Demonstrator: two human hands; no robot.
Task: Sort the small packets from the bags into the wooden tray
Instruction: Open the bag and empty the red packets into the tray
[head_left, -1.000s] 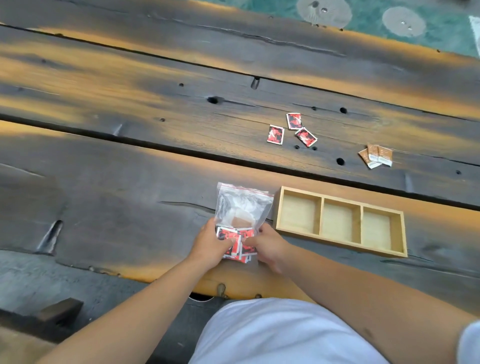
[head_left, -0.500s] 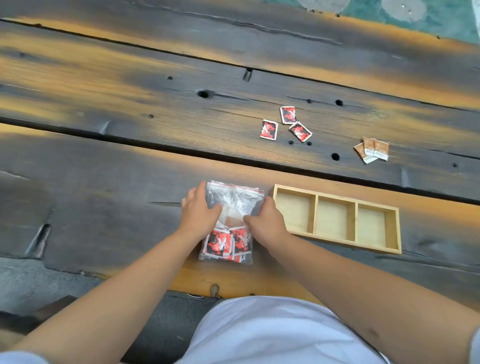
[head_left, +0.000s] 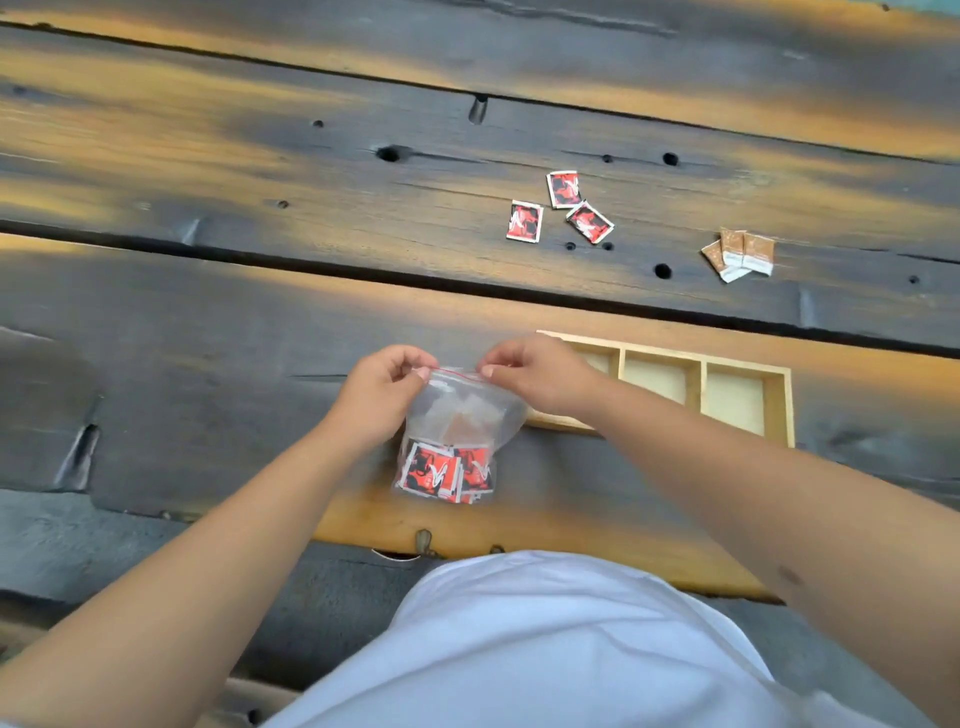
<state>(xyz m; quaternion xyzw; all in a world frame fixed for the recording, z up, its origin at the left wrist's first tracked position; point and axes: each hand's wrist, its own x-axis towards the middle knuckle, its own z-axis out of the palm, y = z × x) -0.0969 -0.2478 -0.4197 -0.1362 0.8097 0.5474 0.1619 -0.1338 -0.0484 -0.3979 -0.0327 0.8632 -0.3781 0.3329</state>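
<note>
A clear zip bag (head_left: 457, 415) with a red seal strip lies on the dark wooden table, near its front edge. Several red-and-black packets (head_left: 441, 470) sit in its lower end, with a brown packet above them. My left hand (head_left: 382, 397) pinches the left end of the seal and my right hand (head_left: 537, 376) pinches the right end. A three-compartment wooden tray (head_left: 779, 410) lies just right of the bag, its left end hidden by my right hand. The visible compartments hold nothing.
Three loose red-and-black packets (head_left: 561, 208) lie on the far plank beyond the tray. A small pile of brown-and-white packets (head_left: 740, 254) lies to their right. A dark gap between planks (head_left: 363, 270) runs across the table.
Both hands have moved from the bag's lower part and sides up to its sealed top edge. The bag now lies flatter with the packets at its near end.
</note>
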